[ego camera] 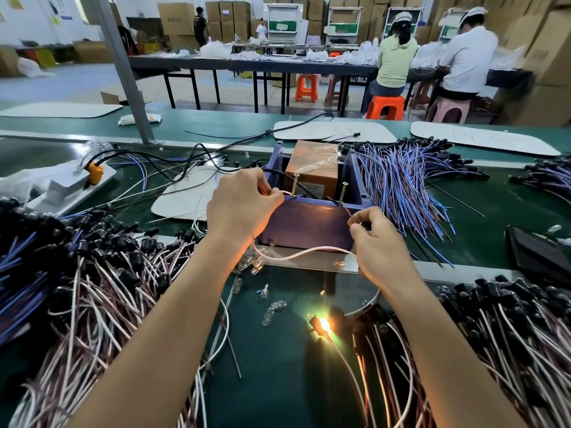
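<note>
A purple test box [309,223] stands in the middle of the green bench, with an orange block [312,171] inside and two upright screws [295,185] on its front edge. My left hand [244,202] pinches a white wire end against the left screw. My right hand [378,242] pinches a thin brown wire end near the right screw [342,193]. The white wire [302,254] loops between both hands. A small bulb [324,325] glows orange on the bench below my right forearm.
Heaps of black-socket wire sets lie at left [92,273] and lower right [509,335]; blue-purple wires [401,183] fan out right of the box. Loose glass bulbs [272,310] are scattered in front. White panels [333,131] lie on the conveyor. People sit at far tables.
</note>
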Demonstrator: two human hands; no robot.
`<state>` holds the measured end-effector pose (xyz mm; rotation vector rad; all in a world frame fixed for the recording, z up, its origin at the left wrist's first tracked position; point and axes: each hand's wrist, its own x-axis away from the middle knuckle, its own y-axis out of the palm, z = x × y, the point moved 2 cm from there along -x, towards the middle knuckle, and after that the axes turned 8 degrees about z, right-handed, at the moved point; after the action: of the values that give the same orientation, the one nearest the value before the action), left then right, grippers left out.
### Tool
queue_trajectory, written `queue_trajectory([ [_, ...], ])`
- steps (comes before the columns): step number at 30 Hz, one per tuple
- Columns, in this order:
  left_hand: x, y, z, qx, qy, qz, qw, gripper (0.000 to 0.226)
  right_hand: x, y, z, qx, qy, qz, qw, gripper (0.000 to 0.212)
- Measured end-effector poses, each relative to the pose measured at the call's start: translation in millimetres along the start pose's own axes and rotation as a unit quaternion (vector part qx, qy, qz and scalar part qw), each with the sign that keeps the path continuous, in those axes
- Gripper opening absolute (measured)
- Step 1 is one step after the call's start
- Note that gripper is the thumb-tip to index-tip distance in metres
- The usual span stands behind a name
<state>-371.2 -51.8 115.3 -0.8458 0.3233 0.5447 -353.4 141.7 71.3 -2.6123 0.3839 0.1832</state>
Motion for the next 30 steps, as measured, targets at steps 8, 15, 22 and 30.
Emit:
queue_trajectory([
  [8,1,-1,0,0.002,0.009,0.002,1.0,0.015,1,-2,-1,0.001,-0.001,-0.012,1.0,0.017],
  [15,-1,1,-1,0.002,0.016,0.007,1.0,0.017,0,-2,0,-0.021,0.024,-0.012,0.999,0.019],
  [22,-1,-27,16,0.268,0.046,0.019,0.962,0.02,6,-12,-16,-0.213,0.117,-0.064,0.968,0.017],
  [30,20,-39,36,0.608,-0.126,-0.291,0.728,0.035,36,-48,-80,-0.387,-0.054,0.024,0.92,0.018],
])
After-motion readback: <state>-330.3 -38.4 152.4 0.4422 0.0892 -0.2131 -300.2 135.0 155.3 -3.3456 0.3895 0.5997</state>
